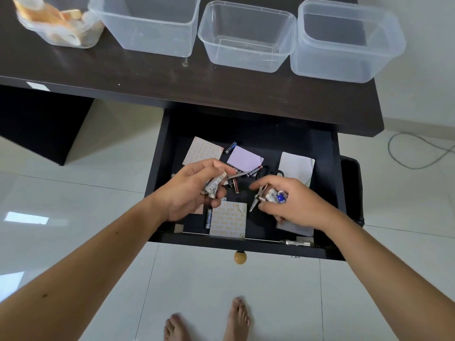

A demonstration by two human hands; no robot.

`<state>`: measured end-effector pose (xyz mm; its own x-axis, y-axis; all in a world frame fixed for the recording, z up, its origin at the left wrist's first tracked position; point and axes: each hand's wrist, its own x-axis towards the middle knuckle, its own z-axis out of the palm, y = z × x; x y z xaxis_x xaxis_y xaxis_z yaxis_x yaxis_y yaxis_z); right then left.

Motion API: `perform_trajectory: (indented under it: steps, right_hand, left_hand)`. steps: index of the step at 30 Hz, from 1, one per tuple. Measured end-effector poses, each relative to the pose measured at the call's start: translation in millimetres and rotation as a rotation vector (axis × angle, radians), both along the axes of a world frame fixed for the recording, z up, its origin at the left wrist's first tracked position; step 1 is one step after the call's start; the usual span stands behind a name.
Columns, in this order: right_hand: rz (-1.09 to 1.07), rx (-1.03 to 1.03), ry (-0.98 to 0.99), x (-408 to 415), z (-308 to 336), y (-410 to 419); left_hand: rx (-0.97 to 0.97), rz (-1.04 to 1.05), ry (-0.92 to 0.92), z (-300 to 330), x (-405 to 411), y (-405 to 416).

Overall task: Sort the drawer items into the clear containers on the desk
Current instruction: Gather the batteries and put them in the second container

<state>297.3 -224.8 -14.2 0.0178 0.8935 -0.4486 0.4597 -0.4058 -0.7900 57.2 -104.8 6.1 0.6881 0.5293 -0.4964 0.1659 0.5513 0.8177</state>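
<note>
Both hands are down over the open drawer in the middle of the frame. The left hand has its fingers curled round a small bunch of pale batteries, ends sticking out toward the drawer's back. The right hand grips a few white-and-blue batteries in its palm, forefinger stretched out to the left, with a small metal clip just beside its thumb; whether the thumb touches the clip I cannot tell.

Loose in the drawer lie more things: a black battery near the back, a lilac pad of notes just right of it, a patterned square of paper at upper left, another patterned square near the front edge with a dark battery along its left side, black-handled scissors between the hands, and a white sheet at the right.

Up on the dark desk, across the top of the frame, stand three clear containers in a row: a large one, a middle one and a right one. At far upper left a fourth tub holds rolls of tape. Bare feet show on the white tiled floor at the bottom.
</note>
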Motion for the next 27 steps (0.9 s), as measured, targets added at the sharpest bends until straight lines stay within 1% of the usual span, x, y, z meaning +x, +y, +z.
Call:
perform_trajectory:
  steps: [2, 4, 7, 10, 12, 15, 18, 19, 21, 24, 27]
  right_hand:
    - [0.000, -0.011, 0.046, -1, 3, 4]
    - [-0.014, -0.031, 0.060, -4, 5, 9]
    - [-0.068, -0.062, 0.065, -7, 3, 15]
    - [-0.089, -0.058, -0.011, -15, 2, 23]
    - [-0.116, -0.026, -0.077, -23, -1, 30]
    - [-0.106, 0.038, -0.259, -36, -8, 44]
    - [-0.135, 0.081, -0.400, -46, -18, 53]
    - [-0.133, 0.091, -0.431, -48, -20, 54]
    - [-0.118, 0.110, -0.473, -49, -22, 54]
    - [-0.102, 0.099, -0.468, -43, -19, 51]
    - [-0.127, 0.022, -0.338, -34, -12, 45]
  left_hand:
    - [-0.032, 0.019, 0.001, 4, -1, 2]
    - [-0.017, -0.003, 0.040, 4, -5, 4]
    - [0.084, -0.035, 0.121, -4, -14, 7]
    - [0.231, -0.048, 0.251, -9, -20, 4]
    - [0.296, -0.072, 0.282, -11, -20, 2]
    - [0.445, -0.125, 0.377, -17, -19, 3]
    - [0.681, -0.211, 0.520, -23, -16, 4]
    - [0.736, -0.246, 0.557, -25, -15, 4]
    - [0.784, -0.308, 0.616, -26, -14, 5]
    - [0.806, -0.343, 0.690, -25, -13, 7]
    - [0.759, -0.345, 0.729, -25, -11, 9]
